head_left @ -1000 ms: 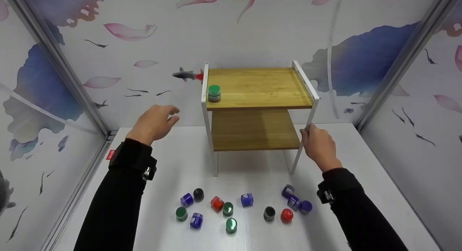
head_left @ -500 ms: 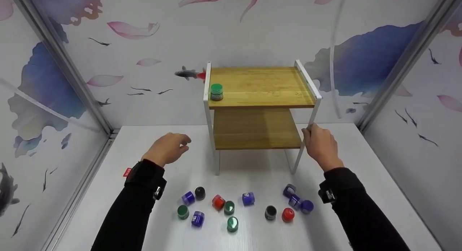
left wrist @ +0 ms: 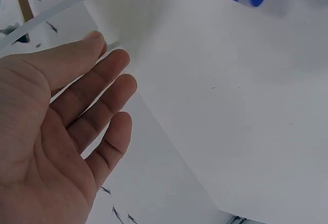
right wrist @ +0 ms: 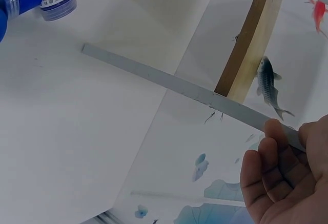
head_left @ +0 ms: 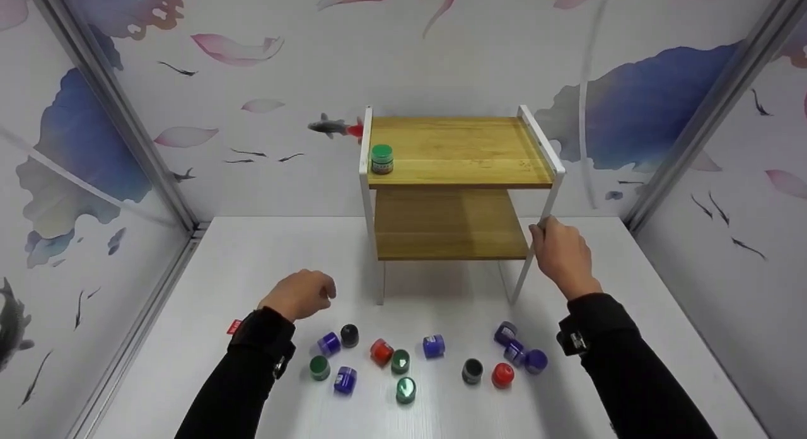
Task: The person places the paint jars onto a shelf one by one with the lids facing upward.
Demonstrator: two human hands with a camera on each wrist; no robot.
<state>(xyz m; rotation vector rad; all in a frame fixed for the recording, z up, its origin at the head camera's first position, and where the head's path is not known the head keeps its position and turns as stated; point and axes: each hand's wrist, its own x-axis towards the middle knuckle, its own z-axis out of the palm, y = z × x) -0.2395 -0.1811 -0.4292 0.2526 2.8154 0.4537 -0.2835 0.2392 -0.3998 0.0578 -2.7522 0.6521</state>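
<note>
My left hand [head_left: 301, 294] is in the air over the white table, left of the shelf, with fingers loosely bent and nothing in them. Just in front of it lie a blue jar [head_left: 329, 344] and a black-lidded jar [head_left: 349, 335]. My right hand [head_left: 561, 253] grips the right front leg [right wrist: 189, 92] of the two-tier shelf [head_left: 463, 150], thumb and fingers around the white metal bar. A green-lidded jar [head_left: 382, 159] stands upright at the left front corner of the shelf's top board.
Several small paint jars lie about on the table [head_left: 265, 250] before the shelf, among them a red jar [head_left: 502, 375], a green jar [head_left: 406, 390] and a blue jar [head_left: 434, 347]. Printed wall panels [head_left: 302, 67] enclose the back and sides.
My left hand has come down from beside the shelf's top toward the jars on the table. My right hand keeps its grip on the shelf leg.
</note>
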